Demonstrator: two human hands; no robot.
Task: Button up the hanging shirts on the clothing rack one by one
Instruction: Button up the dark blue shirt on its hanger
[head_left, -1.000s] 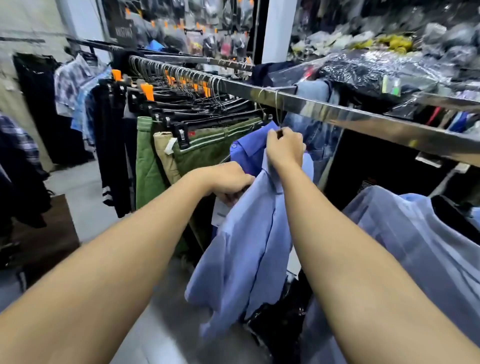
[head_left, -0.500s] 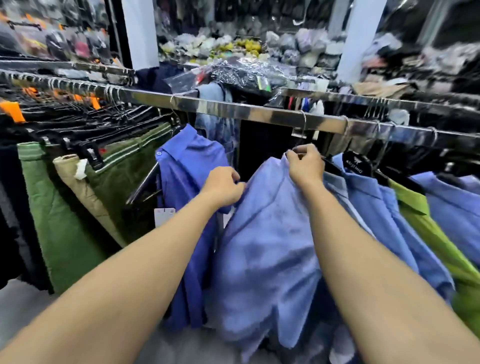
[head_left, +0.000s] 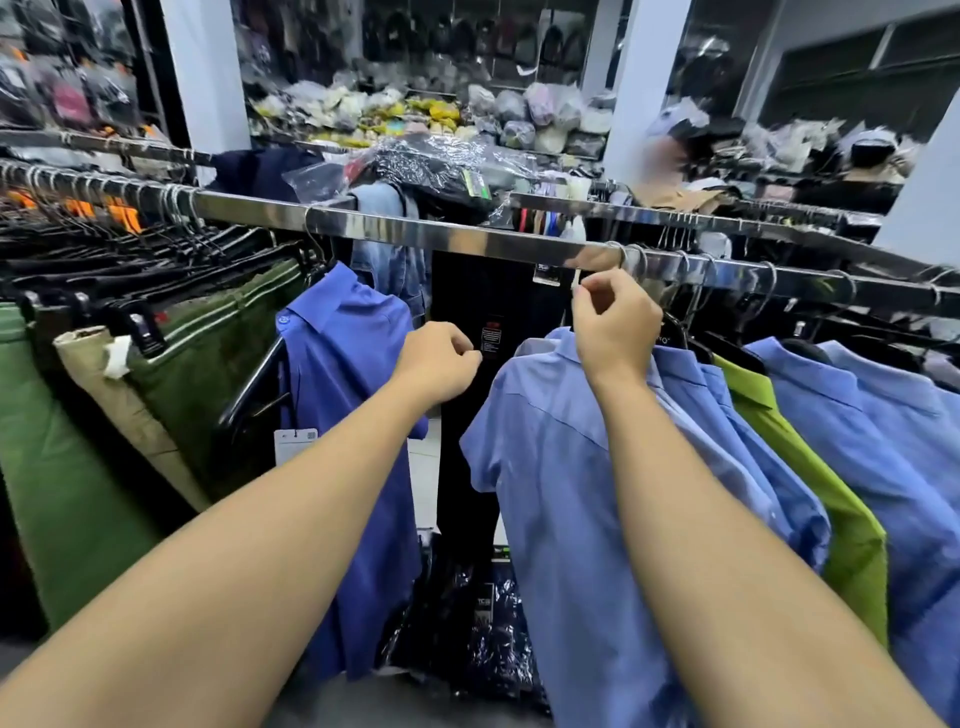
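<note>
The right grip (head_left: 613, 325) pinches a hanger hook (head_left: 577, 283) just under the rail (head_left: 415, 234), above the light blue shirt (head_left: 561, 467). The left grip (head_left: 441, 364) is clenched, empty, beside the darker blue shirt (head_left: 343, 364).

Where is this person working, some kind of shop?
Most likely a clothing shop or its stockroom. Shirts such as the light blue shirt hang on a long metal rail, one royal blue shirt carries a price tag, and bagged goods are piled behind.

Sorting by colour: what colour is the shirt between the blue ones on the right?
Lime green shirt, head view.
</note>
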